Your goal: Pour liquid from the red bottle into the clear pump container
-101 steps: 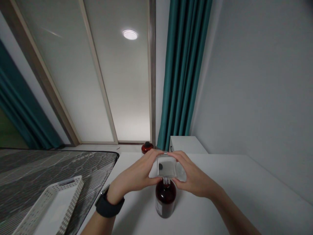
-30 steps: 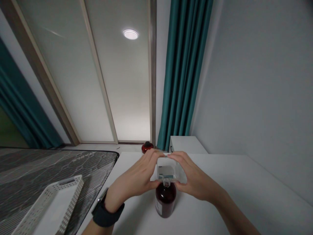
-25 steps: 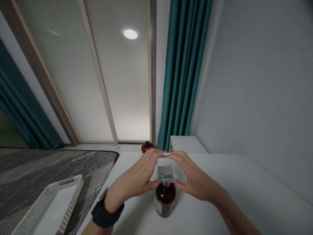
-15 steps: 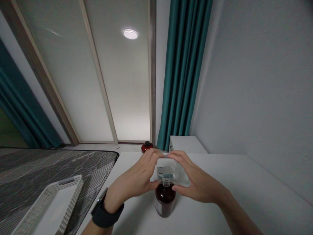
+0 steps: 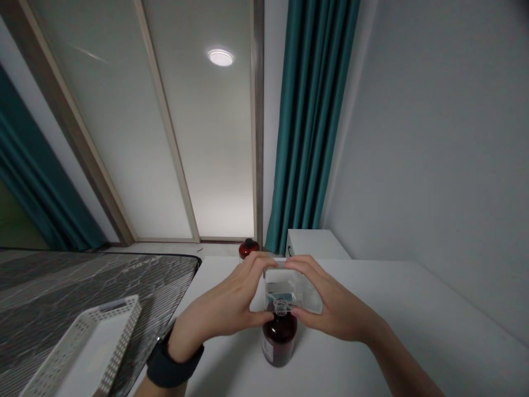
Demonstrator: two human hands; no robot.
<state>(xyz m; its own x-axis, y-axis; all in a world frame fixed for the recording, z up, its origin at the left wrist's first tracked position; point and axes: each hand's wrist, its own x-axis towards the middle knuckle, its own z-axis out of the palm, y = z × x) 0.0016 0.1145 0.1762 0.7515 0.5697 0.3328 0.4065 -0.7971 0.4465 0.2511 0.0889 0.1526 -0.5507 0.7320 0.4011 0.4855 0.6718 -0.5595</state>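
A dark brown bottle with a pale label stands upright on the white table. Above its neck I hold a small clear square container, tipped so that its spout sits at the bottle's mouth. My left hand, with a black watch on the wrist, grips the container's left side with curled fingers. Its right side and underside are cupped by my right hand. What is inside the container I cannot make out.
A white perforated plastic basket lies on a grey patterned mat at the left. A red round object sits beyond the table's far edge beside a small white cabinet. Teal curtains and a grey wall stand behind.
The clear container has tilted further and dropped slightly onto the bottle's mouth. A dark spot seen in it earlier no longer shows. Both hands kept their grip.
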